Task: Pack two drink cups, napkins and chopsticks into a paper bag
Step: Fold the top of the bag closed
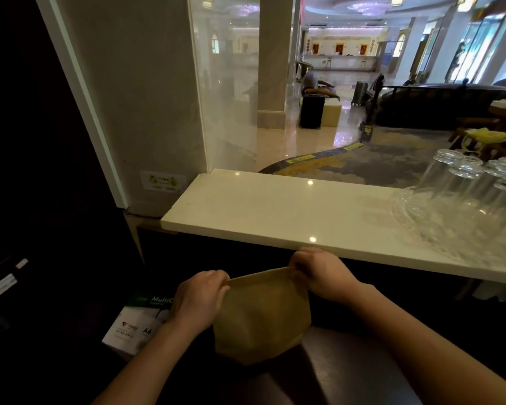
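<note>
At the far left, low in the dark below the ledge, you have a white box of A4 paper (140, 323) lying just beside your left forearm. Your left hand (200, 296) is closed on the left corner of the paper bag's top edge, its grip pinching the paper between thumb and curled fingers. The paper bag (260, 314) hangs between your two hands, brown and creased, its top edge pulled taut from one hand to the other; its lower end comes down to a dark surface in front of you, though you cannot tell whether it rests there. You cannot tell from this view whether anything is inside it. Your right hand (322, 273) holds the right corner of the same edge, its grip likewise pinching the paper, knuckles up and just under the front lip of the pale stone worktop (275, 211). That worktop runs above and beyond the bag, bare at its left and middle. At its right end stands a cluster of clear drinking glasses (473, 194), upside down on a clear glass tray (412, 217), well apart from the bag
</note>
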Motion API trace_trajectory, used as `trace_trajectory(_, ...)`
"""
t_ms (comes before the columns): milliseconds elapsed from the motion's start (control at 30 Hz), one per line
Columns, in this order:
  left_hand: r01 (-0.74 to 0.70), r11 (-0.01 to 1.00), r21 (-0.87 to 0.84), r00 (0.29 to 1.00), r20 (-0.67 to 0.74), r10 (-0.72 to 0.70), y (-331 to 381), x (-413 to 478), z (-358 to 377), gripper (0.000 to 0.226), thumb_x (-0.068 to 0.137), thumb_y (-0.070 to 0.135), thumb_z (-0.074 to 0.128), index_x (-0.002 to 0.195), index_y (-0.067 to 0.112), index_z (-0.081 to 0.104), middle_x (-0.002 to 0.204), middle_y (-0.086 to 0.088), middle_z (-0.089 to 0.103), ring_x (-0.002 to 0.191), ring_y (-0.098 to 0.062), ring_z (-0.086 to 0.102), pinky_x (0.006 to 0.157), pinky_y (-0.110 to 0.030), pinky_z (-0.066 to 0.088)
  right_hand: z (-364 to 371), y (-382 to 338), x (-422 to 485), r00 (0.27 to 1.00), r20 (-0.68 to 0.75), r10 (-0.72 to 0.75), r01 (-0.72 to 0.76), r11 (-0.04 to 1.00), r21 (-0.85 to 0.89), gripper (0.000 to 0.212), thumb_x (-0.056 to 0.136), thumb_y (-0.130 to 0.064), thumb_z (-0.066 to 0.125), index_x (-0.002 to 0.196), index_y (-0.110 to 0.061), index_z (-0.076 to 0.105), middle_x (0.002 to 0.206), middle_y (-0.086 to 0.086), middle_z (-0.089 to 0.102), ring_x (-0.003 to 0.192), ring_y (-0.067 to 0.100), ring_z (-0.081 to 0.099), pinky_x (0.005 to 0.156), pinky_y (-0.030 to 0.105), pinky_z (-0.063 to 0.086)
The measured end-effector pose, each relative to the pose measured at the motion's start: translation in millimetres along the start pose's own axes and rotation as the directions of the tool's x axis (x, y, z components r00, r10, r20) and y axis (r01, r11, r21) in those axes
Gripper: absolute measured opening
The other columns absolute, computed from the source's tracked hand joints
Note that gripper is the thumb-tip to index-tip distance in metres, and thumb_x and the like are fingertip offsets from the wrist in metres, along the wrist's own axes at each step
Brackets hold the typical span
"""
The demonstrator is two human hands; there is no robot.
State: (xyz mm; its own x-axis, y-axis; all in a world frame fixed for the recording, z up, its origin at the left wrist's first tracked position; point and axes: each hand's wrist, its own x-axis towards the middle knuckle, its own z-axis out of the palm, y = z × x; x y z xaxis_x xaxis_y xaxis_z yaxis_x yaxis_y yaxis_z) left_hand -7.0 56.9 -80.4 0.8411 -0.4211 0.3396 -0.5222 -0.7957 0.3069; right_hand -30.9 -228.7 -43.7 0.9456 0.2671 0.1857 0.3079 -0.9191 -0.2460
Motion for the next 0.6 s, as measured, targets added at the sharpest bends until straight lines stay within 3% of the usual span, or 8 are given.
trace_trajectory(100,-0.020,0.999,0.046,0.999,0.028,0.019,17,4,-3,0.015,0.095,0.040,0.051,0.100,0.029,0.061,0.095,0.010,0.061,0.088,-0.011,0.057,0.069,-0.029,0.047,10,-21,7,0.997,0.047,-0.063,0.064,0.998,-0.026,0.035,0.089,-0.044,0.058,0.115,-0.023,0.065,0.108,-0.006,0.064,0.102,0.014,0.057,0.079,0.032,0.049)
trace_trajectory(200,-0.042,0.989,0.145,0.999,0.031,0.038,41,14,-2,0.023,0.096,0.046,0.047,0.097,0.026,0.058,0.094,0.007,0.057,0.087,-0.012,0.056,0.065,-0.025,0.040,20,-40,16,0.992,0.030,-0.124,0.126,0.991,-0.053,0.032,0.091,-0.048,0.054,0.107,-0.024,0.068,0.098,-0.005,0.066,0.095,0.017,0.058,0.072,0.033,0.049)
trace_trajectory(300,-0.079,0.981,0.180,0.996,0.056,0.070,54,24,1,0.024,0.099,0.040,0.043,0.095,0.021,0.057,0.097,0.001,0.057,0.092,-0.017,0.055,0.064,-0.028,0.037,23,-50,21,0.987,0.012,-0.163,0.163,0.985,-0.060,0.031,0.093,-0.047,0.051,0.099,-0.023,0.069,0.092,-0.004,0.065,0.090,0.017,0.058,0.068,0.034,0.049)
trace_trajectory(433,-0.072,0.989,0.132,0.995,0.076,0.063,45,26,4,0.021,0.099,0.036,0.045,0.104,0.021,0.060,0.102,0.002,0.058,0.096,-0.017,0.055,0.071,-0.032,0.048,21,-49,20,0.992,0.017,-0.124,0.125,0.992,-0.023,0.024,0.092,-0.037,0.053,0.100,-0.024,0.071,0.097,-0.005,0.067,0.093,0.015,0.061,0.071,0.032,0.050)
trace_trajectory(600,0.000,1.000,0.013,0.999,0.037,-0.001,21,9,2,0.014,0.095,0.033,0.057,0.100,0.023,0.065,0.097,0.007,0.059,0.090,-0.012,0.057,0.073,-0.027,0.047,10,-24,11,0.998,0.047,-0.038,0.036,0.999,0.030,0.020,0.089,-0.028,0.058,0.101,-0.021,0.073,0.101,-0.004,0.069,0.092,0.016,0.064,0.076,0.033,0.053)
